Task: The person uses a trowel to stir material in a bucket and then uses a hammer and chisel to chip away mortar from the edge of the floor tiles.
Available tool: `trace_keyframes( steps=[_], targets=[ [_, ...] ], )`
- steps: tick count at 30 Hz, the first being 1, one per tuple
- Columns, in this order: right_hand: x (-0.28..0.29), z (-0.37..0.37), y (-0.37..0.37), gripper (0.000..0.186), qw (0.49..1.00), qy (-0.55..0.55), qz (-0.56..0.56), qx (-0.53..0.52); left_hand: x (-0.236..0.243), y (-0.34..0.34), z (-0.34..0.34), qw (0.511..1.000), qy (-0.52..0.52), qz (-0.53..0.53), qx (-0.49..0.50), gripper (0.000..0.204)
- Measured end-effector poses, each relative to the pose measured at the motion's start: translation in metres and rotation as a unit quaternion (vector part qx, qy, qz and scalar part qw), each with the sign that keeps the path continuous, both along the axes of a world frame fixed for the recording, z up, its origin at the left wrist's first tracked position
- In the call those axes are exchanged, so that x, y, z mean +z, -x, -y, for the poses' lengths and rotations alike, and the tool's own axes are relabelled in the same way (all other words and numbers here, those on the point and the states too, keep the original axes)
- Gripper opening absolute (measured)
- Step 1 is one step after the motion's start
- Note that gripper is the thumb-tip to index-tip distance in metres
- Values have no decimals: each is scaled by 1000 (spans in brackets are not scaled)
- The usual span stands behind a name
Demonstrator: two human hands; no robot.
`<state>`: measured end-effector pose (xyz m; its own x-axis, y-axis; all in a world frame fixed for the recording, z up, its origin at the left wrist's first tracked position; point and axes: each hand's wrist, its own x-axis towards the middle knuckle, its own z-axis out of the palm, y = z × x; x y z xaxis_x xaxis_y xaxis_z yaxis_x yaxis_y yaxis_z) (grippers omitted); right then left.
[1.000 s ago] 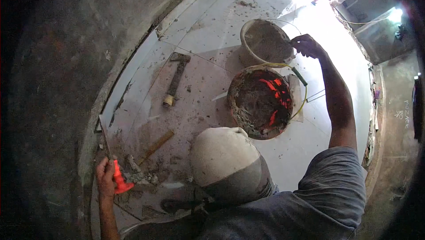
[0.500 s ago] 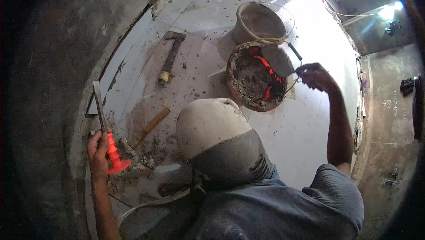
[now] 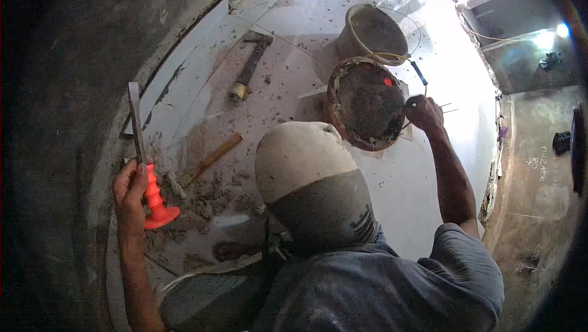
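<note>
Cam: head-worn fisheye, L of pair, looking steeply down at floor over co-worker's cap, v. close at lower ctr; wearer's L hand near too, bucket farther off; R wall bowed.

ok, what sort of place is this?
Probably a room under construction or renovation, judging by the flat chisel with a red-orange hand-guard grip, the hammer lying nearby, and the pale floor tiles strewn with rubble.
</note>
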<state>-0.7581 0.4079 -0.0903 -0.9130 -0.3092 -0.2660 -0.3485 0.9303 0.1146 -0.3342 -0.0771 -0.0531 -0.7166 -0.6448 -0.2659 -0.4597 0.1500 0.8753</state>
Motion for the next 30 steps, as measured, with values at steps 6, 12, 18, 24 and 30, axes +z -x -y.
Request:
trace_keyframes(
  steps=[6, 12, 18, 24, 30],
  targets=[
    [-10, 94, 9, 23, 968, -203, -92, 113, -4, 7, 4, 997, -58, -31, -44, 31],
    [-79, 46, 0, 24, 832, -253, -229, 438, -10, 9, 6, 996, -63, -54, -25, 29],
    [-17, 92, 19, 34, 968, -137, -110, 181, -21, 10, 13, 998, -30, -48, -11, 30],
    [-30, 110, -39, 33, 852, -315, -120, 400, -21, 26, 4, 991, -120, -39, -32, 30],
    [-19, 79, 3, 21, 907, -228, -76, 346, -25, 18, 12, 994, -90, -40, -38, 31]
  ],
)
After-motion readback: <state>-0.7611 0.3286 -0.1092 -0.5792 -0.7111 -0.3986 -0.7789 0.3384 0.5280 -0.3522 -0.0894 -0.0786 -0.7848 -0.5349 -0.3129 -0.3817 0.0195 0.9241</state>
